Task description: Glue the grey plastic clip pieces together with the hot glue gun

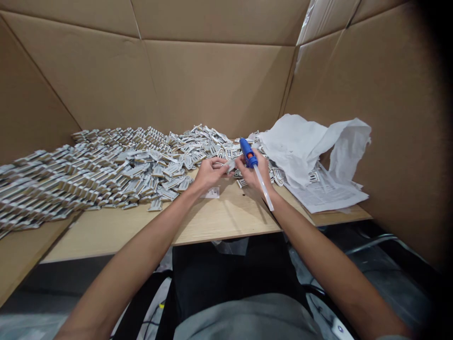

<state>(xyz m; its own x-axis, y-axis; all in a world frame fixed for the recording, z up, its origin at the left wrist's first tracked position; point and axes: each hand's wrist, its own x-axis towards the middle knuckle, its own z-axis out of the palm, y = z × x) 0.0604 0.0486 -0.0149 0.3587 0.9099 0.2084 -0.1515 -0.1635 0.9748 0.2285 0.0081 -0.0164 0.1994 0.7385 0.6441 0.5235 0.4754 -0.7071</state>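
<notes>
One small grey piece [230,165] in work at the centre: left hand [208,173] pinches it, right hand [255,177] has fingertips at it while gripping the blue glue gun [247,150]. I judge the rows [63,184] at left stacked, the loose heap [155,171] beside them unstacked. My room: pale board [226,219] nearside to its edge; cardboard walls [219,85] far and right.

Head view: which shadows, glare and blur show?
In the head view, a shadow lies on the table below the right hand; at its right edge, the head view fades to black; top right in the head view, the tape carries pale glare; mid head view, the piece in the left hand looks soft.
</notes>
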